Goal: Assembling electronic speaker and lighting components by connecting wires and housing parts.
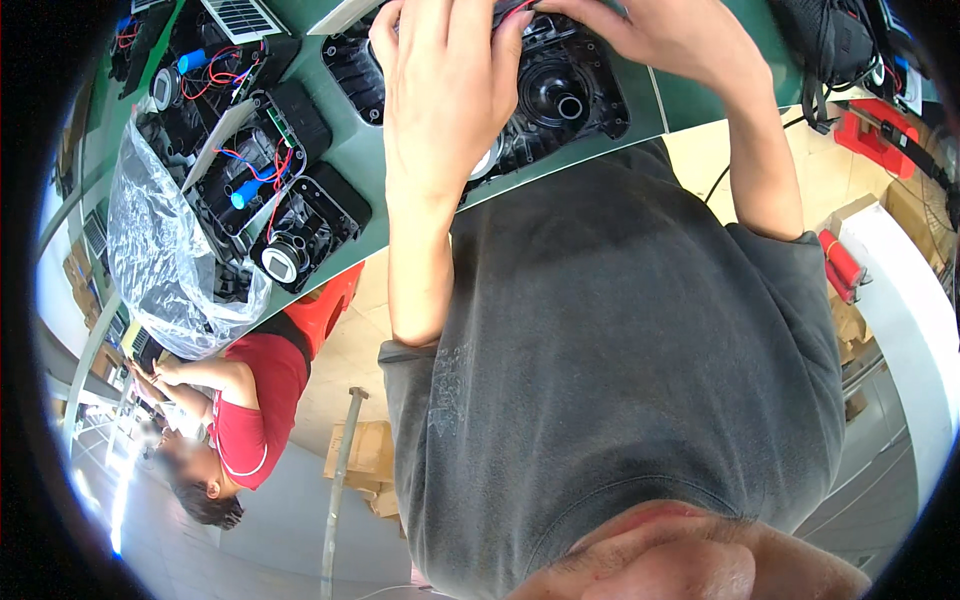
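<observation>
My left hand (445, 90) reaches over an opened black plastic housing (610, 110), fingers bent and thumb drawn in toward them. What it grips is partly cut off by the top edge. My right hand (670, 35) comes in from the right, its fingertips close to the left thumb. A short red wire (521, 6) runs between the two hands, at the right fingertips. Below them, the housing shows a round black speaker-like part (553, 98) with a ring in its middle. A pale round piece (488, 160) sits partly hidden behind my left wrist.
More opened black housings (320, 215) with blue cylinders and red wires stand on the green table (352, 170) at left, beside clear plastic wrap (150, 250). Black cables (825, 60) lie at right. A co-worker in a red shirt (265, 400) sits at lower left.
</observation>
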### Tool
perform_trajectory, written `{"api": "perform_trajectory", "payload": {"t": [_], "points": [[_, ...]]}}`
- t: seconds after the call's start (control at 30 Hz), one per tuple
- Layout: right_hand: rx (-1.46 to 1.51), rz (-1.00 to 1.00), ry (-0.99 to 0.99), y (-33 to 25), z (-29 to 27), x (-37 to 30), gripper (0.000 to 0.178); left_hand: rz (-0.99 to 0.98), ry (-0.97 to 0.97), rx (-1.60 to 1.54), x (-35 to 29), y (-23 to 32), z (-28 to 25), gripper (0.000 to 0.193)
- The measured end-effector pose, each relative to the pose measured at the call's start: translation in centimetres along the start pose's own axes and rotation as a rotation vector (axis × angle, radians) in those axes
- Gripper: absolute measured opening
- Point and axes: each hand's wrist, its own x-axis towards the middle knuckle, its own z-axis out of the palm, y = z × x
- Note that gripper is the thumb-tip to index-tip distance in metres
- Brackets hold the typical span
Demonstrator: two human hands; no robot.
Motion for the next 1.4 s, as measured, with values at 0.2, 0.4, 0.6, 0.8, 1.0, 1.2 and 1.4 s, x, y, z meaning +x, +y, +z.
{"api": "perform_trajectory", "payload": {"t": [0.2,0.4,0.6,0.8,1.0,1.2,1.4], "points": [[0.216,0.142,0.013,0.6,-0.5,-0.2,0.020,0.042,0.043,-0.074,0.5,0.4,0.1,0.016],[0.253,0.128,0.036,0.8,-1.0,-1.8,0.015,0.031,0.019,-0.156,0.4,0.6,0.0,0.015],[0.082,0.103,0.047,0.6,0.3,-0.9,0.014,0.018,0.001,-0.132,0.5,0.8,-0.1,0.015],[0.090,-0.251,0.265,0.6,1.0,-0.6,0.016,0.032,0.048,0.001,0.3,0.7,0.3,0.013],[0.179,-0.223,0.274,0.1,1.0,0.5,0.019,0.058,-0.061,-0.014,1.8,1.0,-0.9,0.012],[-0.086,0.138,-0.042,-3.2,-1.1,0.1,0.010,0.208,0.383,-0.498,3.9,1.3,0.5,0.006],[-0.374,0.105,-0.077,-1.9,0.0,0.7,0.022,0.132,-0.179,0.037,3.3,2.2,-3.4,0.012]]}}
